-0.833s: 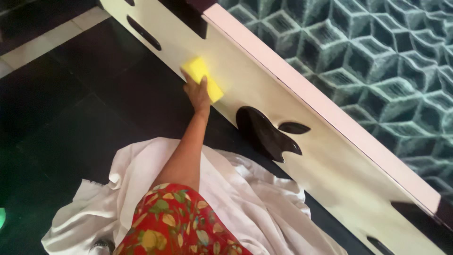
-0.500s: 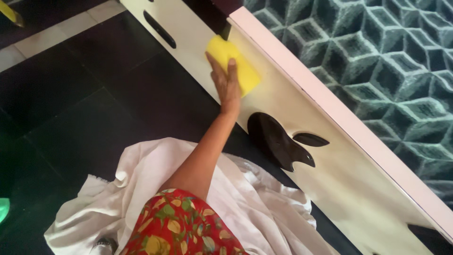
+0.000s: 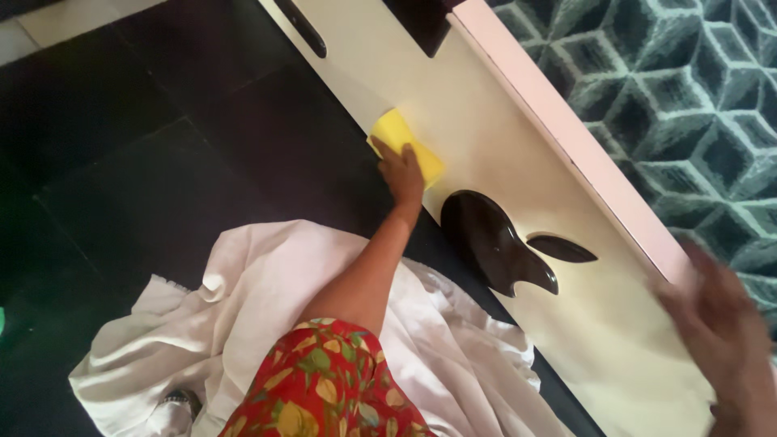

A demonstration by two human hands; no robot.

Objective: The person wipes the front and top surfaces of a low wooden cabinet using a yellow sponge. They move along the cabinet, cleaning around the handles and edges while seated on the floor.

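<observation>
Left hand (image 3: 402,174) — yellow sponge (image 3: 393,133) — cream board (image 3: 502,154)

There is only one view, from a camera on the person's head, and it looks steeply down at close distance. It faces the cream board (image 3: 486,154), which runs diagonally across the frame, with dark floor (image 3: 121,162) on the left and a patterned bedcover (image 3: 696,97) at the upper right.
</observation>
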